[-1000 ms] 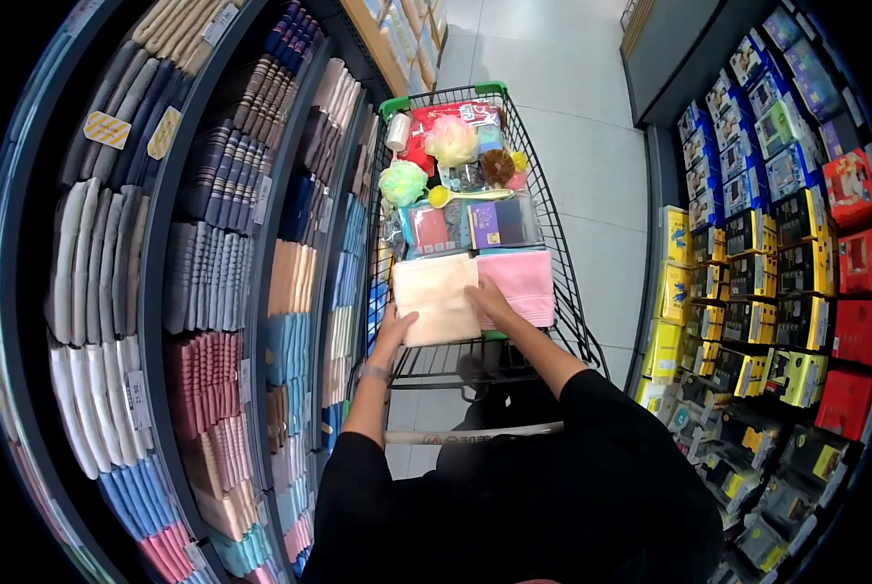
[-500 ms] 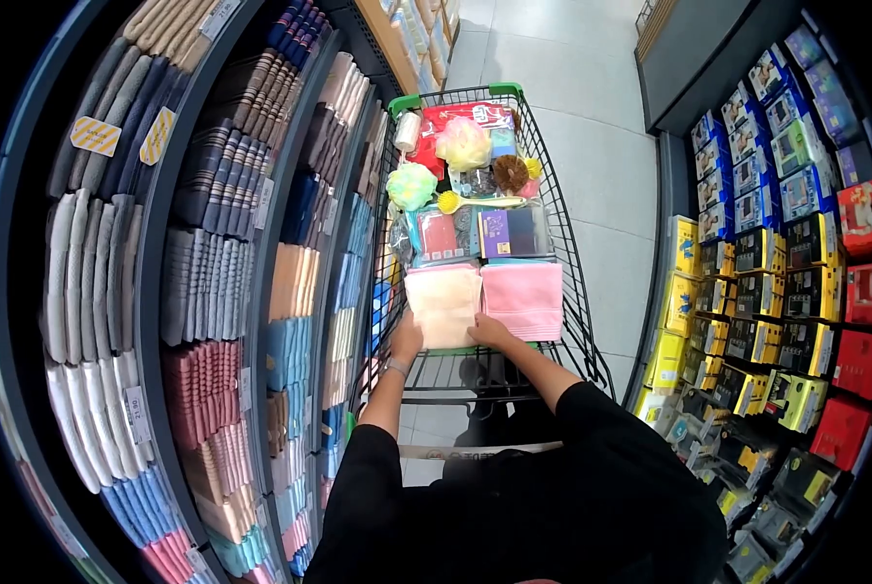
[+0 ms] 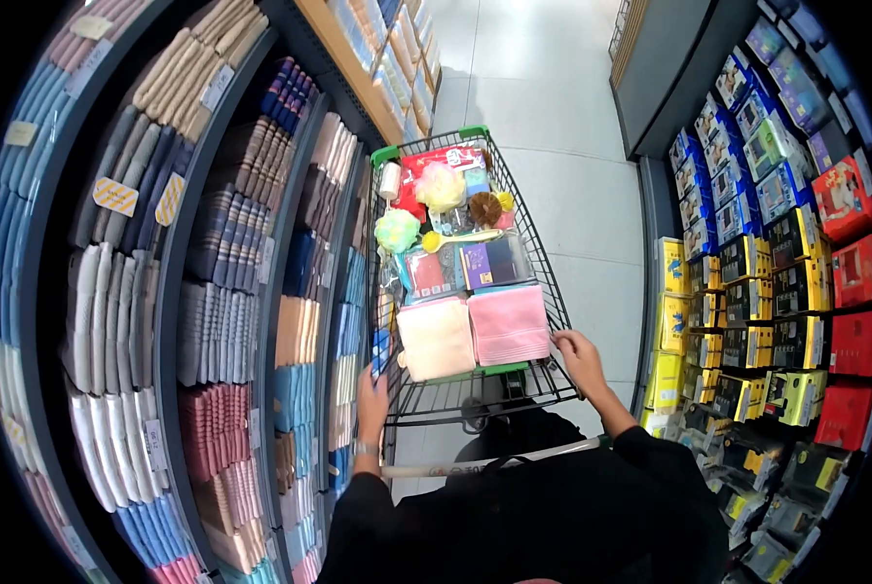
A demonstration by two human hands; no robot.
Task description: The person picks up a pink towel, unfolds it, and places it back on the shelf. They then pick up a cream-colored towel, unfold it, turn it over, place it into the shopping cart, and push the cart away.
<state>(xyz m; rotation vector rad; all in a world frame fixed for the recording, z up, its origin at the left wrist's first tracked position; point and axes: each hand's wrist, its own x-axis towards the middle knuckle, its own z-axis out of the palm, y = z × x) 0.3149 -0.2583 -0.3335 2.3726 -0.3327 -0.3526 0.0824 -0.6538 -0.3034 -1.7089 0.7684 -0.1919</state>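
A peach towel (image 3: 436,339) and a pink towel (image 3: 509,324) lie folded side by side in the near part of the wire shopping cart (image 3: 475,409). My left hand (image 3: 371,397) is at the cart's left rim, fingers curled at the wire. On the opposite rim, my right hand (image 3: 580,360) has its fingers bent over the edge. Neither hand touches the towels. Beyond them in the cart are a purple box (image 3: 489,265), a yellow-headed brush (image 3: 460,238), a green bath puff (image 3: 397,232), a yellow-pink bath puff (image 3: 440,186) and a brown round scrubber (image 3: 483,208).
Shelves of folded towels (image 3: 217,331) line the left side, close to the cart. Boxed goods (image 3: 747,302) fill the racks on the right. Pale floor tiles (image 3: 543,195) run ahead between them. The cart's push bar (image 3: 436,471) is in front of my body.
Both hands have left the peach towel and moved apart to the cart's two sides. The cart appears lower and turned slightly in view.
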